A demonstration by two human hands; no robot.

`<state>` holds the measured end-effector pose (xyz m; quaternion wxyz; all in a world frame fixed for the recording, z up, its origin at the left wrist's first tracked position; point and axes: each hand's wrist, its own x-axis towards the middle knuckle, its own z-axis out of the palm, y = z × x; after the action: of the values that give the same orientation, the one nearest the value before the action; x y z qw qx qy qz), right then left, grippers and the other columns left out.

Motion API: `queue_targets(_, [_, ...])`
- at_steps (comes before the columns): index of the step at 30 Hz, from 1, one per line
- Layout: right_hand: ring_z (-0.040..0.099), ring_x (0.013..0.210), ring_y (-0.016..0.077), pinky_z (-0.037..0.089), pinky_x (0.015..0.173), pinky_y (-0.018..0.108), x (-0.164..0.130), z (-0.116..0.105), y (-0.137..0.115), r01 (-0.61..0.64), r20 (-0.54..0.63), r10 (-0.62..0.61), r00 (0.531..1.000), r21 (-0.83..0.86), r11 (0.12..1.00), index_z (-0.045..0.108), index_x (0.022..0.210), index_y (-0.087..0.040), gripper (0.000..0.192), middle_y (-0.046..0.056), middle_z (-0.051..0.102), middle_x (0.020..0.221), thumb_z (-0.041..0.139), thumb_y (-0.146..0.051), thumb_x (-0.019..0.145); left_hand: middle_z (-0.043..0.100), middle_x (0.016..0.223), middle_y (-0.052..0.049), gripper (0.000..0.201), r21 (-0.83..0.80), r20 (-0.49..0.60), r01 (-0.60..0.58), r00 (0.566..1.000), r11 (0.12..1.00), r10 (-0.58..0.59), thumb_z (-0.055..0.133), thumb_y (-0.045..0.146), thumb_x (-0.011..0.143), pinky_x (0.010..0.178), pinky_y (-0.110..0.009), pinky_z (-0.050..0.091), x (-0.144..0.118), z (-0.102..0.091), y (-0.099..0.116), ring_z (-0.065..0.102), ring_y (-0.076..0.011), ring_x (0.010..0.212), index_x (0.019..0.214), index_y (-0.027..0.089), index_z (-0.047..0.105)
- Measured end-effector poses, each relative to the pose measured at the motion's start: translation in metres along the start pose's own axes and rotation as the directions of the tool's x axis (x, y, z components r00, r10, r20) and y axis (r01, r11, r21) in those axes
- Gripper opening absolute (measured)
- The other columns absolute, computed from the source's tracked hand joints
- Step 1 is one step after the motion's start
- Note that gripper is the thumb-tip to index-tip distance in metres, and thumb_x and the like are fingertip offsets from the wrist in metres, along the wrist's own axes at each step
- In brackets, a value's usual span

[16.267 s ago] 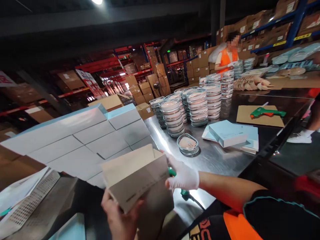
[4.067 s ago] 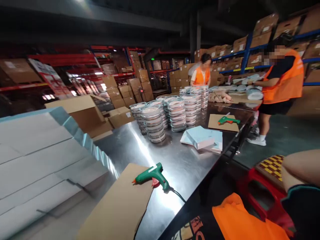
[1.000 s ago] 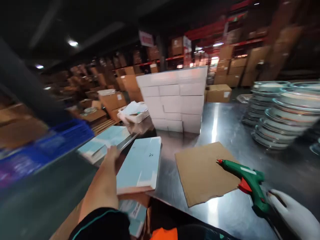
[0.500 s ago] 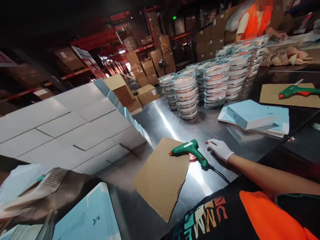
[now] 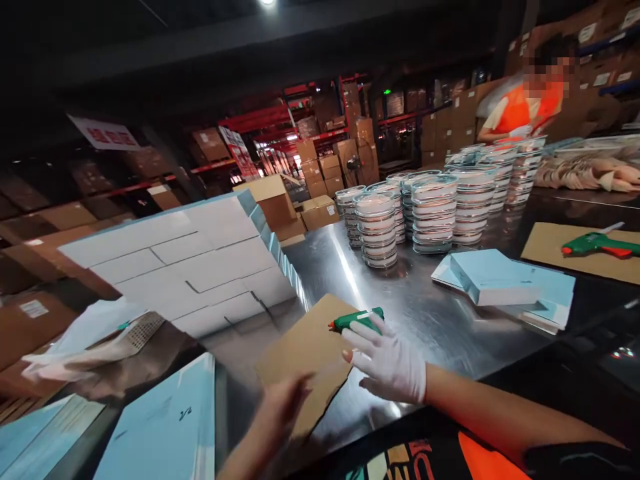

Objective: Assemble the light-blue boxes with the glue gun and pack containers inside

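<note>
My right hand [image 5: 387, 360] wears a white glove with a bare fingertip showing. Its fingers are stretched out and apart over the green glue gun [image 5: 356, 320], covering the gun's handle; whether they touch it I cannot tell. The gun's orange nozzle points left over a piece of brown cardboard [image 5: 295, 347] on the metal table. My left hand [image 5: 285, 403], bare and smeared by motion, is above the cardboard's near left part. Its fingers are too blurred to read.
Stacked white boxes [image 5: 200, 260] form a wall at left. Clear round containers [image 5: 377, 230] stand in stacks at the back. Light blue boxes [image 5: 500, 277] lie at right, near a second glue gun [image 5: 595, 243]. A blue box [image 5: 155, 420] sits front left. A co-worker [image 5: 537, 110] stands behind.
My right hand has moved left from beside the glue gun to over its handle, with fingers spreading. My left hand has come into view at the bottom. The camera view has tilted up.
</note>
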<state>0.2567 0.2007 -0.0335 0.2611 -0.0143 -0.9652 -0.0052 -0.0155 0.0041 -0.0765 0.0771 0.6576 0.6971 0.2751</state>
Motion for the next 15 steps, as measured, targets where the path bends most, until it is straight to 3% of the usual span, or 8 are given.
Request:
queue_targets(1, [0.072,0.118,0.034,0.055,0.101,0.048,-0.001,0.001,-0.002,-0.067,0.136,0.064,0.989,0.017,0.998,0.074,0.124,-0.02,0.034,0.017,0.079,0.124,0.073,-0.034,0.093,0.084,0.108,-0.008,0.035,-0.057,0.031,-0.038,0.999,0.998,0.04,0.049,0.055,0.104,0.082,-0.044,0.069,0.008,0.023,0.015,0.081,-0.0306,0.096,0.124,0.046,0.078])
queue_targets(3, [0.076,0.095,0.0273,0.055,0.086,0.036,-0.014,0.002,0.008,-0.305,0.334,0.287,0.898,0.003,0.952,0.078,0.111,-0.022,0.019,0.01,0.082,0.1,0.071,-0.031,0.096,0.084,0.114,-0.009,0.04,-0.104,0.054,-0.058,0.997,0.993,0.064,0.049,0.053,0.102,0.091,-0.047,0.068,0.032,0.058,0.036,0.081,-0.0326,0.103,0.127,0.043,0.078])
queue_targets(6, [0.075,0.104,0.0266,0.053,0.088,0.032,-0.048,-0.002,0.051,-0.586,0.361,0.583,0.728,-0.115,0.802,0.076,0.126,-0.021,0.029,0.012,0.081,0.11,0.063,-0.022,0.1,0.07,0.149,-0.015,0.057,-0.025,-0.101,0.101,0.989,0.995,-0.103,0.051,0.05,0.1,0.12,-0.054,0.054,0.063,0.071,0.033,0.066,-0.0353,0.139,0.152,0.03,0.063])
queue_targets(7, [0.075,0.108,0.028,0.053,0.09,0.033,-0.059,-0.005,0.07,-0.639,0.332,0.651,0.683,-0.161,0.753,0.072,0.135,-0.017,0.038,0.016,0.079,0.117,0.057,-0.017,0.101,0.059,0.162,-0.018,0.066,0.017,-0.164,0.204,0.966,0.979,-0.199,0.05,0.049,0.101,0.129,-0.058,0.043,0.067,0.066,0.024,0.054,-0.037,0.152,0.161,0.024,0.053])
queue_targets(9, [0.075,0.107,0.032,0.054,0.088,0.038,-0.074,-0.013,0.105,-0.727,0.276,0.768,0.579,-0.253,0.639,0.063,0.147,-0.007,0.049,0.026,0.074,0.123,0.046,-0.008,0.101,0.038,0.176,-0.024,0.077,0.125,-0.254,0.456,0.873,0.881,-0.416,0.052,0.051,0.101,0.135,-0.068,0.024,0.065,0.052,0.001,0.032,-0.0435,0.166,0.168,0.014,0.04])
queue_targets(11, [0.075,0.106,0.0361,0.054,0.086,0.042,-0.08,-0.018,0.129,-0.778,0.231,0.838,0.495,-0.312,0.545,0.062,0.148,-0.001,0.053,0.032,0.071,0.124,0.041,-0.004,0.1,0.025,0.181,-0.026,0.084,0.223,-0.285,0.645,0.76,0.731,-0.584,0.06,0.059,0.098,0.132,-0.077,0.015,0.054,0.041,-0.019,0.02,-0.0521,0.167,0.167,0.015,0.043])
queue_targets(13, [0.071,0.117,0.0404,0.053,0.092,0.047,-0.079,-0.018,0.134,-0.793,0.195,0.859,0.473,-0.33,0.512,0.064,0.145,-0.004,0.05,0.034,0.066,0.135,0.042,-0.006,0.1,0.023,0.182,-0.023,0.085,0.275,-0.255,0.715,0.699,0.643,-0.668,0.065,0.067,0.094,0.128,-0.083,0.014,0.043,0.04,-0.031,0.017,-0.0571,0.166,0.165,0.023,0.049])
queue_targets(15, [0.063,0.129,0.0431,0.05,0.099,0.051,-0.071,-0.012,0.122,-0.794,0.181,0.846,0.502,-0.29,0.534,0.066,0.143,-0.006,0.045,0.034,0.061,0.145,0.045,-0.014,0.104,0.027,0.181,-0.022,0.084,0.285,-0.202,0.711,0.7,0.643,-0.685,0.065,0.071,0.093,0.128,-0.081,0.016,0.039,0.046,-0.036,0.018,-0.0558,0.167,0.164,0.028,0.051])
